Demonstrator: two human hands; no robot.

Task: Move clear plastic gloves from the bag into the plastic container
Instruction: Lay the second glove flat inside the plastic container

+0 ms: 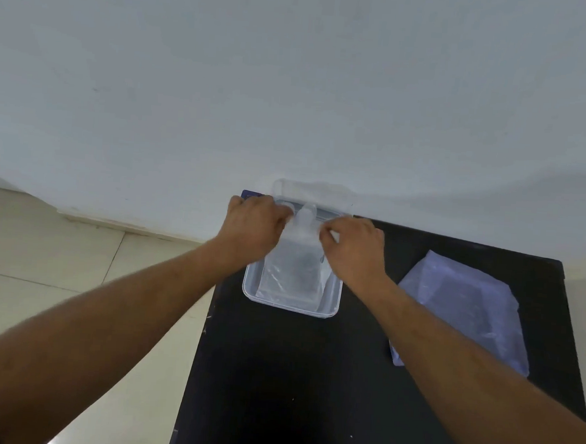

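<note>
A clear plastic container (327, 308) sits at the far left of the black table. A clear plastic glove (295, 266) lies flat inside it, fingers pointing toward the wall. My left hand (251, 228) pinches the glove's far left edge and my right hand (355, 244) pinches its far right edge, both over the container's far half. The bag of gloves (461, 307), bluish and translucent, rests flat on the table to the right, apart from both hands.
The black table (292, 376) stands against a white wall (293, 84). The container's clear lid (309, 190) leans at the wall behind it, beside a small dark blue object (250, 195). Pale floor tiles (42, 258) lie to the left.
</note>
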